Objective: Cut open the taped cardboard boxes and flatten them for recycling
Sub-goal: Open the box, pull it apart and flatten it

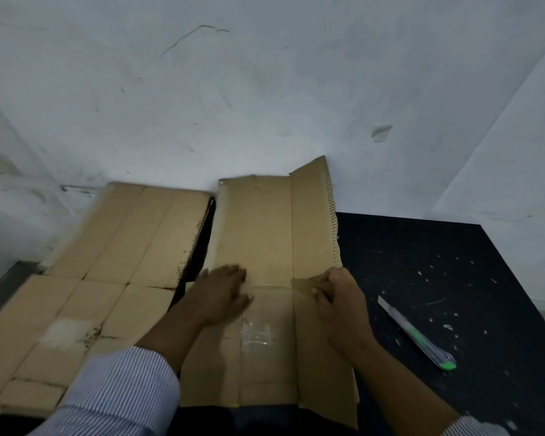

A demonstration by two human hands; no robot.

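Opened brown cardboard box [265, 221] lay flat, from the black bench's [422, 247] back edge to its front. Left hand [221, 294] spread palm-down on the crease, likely pinning it. Right hand [337, 297] pinched a small brown flap [307, 284], seemingly to peel it. Clear green-tipped utility knife [419, 335] lay aside toward the right edge, out of both hands' way.

Matt corrugated cardboard [265, 234] — glossy tape patch [255, 333]; speckled black tabletop [438, 262]

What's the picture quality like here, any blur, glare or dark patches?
Head view throughout: dim, even light, soft overall; the left hand pressing the brown flattened cardboard box is motion-blurred; the clear tape patch on it shows faint glare; the black table is darkest, though the green-and-clear utility knife is readable.
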